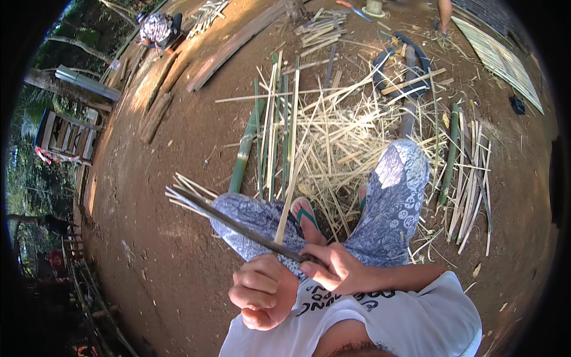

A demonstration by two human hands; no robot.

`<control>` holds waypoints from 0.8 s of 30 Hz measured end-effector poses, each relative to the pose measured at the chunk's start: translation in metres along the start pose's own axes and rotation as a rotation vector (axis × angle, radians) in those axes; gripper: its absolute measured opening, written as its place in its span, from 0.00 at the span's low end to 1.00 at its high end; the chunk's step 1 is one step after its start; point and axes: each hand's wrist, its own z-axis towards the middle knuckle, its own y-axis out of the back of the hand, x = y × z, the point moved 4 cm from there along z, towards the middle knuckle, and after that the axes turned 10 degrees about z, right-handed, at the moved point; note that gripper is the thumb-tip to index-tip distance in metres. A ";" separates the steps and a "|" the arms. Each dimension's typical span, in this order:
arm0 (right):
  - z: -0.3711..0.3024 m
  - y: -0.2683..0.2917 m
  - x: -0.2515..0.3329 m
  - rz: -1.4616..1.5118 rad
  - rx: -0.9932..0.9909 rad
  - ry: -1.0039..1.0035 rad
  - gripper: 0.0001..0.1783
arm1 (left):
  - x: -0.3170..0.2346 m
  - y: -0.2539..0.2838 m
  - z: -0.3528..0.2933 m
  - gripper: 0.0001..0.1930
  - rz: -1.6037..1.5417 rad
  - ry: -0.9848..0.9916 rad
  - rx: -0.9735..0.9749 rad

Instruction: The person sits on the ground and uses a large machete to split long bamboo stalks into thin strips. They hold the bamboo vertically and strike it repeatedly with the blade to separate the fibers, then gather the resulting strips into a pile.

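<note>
My right hand [339,269] is wrapped round the handle end of a long dark-bladed knife [238,228], in front of my torso. The blade slants up and left across my left knee. My left hand [263,290] is a closed fist just below the blade. A pale bamboo strip [288,208] runs from the blade near this fist, away between my legs; its near end is hidden by the blade and fist. Beyond my feet lies a heap of pale bamboo shavings and strips [336,140]. More bamboo strips [193,189] show past my left knee, behind the blade.
A green bamboo pole [242,154] lies ahead left. At the right are a green bamboo length [450,157] and several strips [474,184]. Farther off lie a black ring [423,56], a plank [235,46] and a slatted panel [499,65]. Another person [159,30] crouches far left.
</note>
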 end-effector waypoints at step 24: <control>0.019 0.008 0.001 0.058 -0.046 0.035 0.19 | 0.000 -0.012 0.035 0.23 0.221 -0.049 0.350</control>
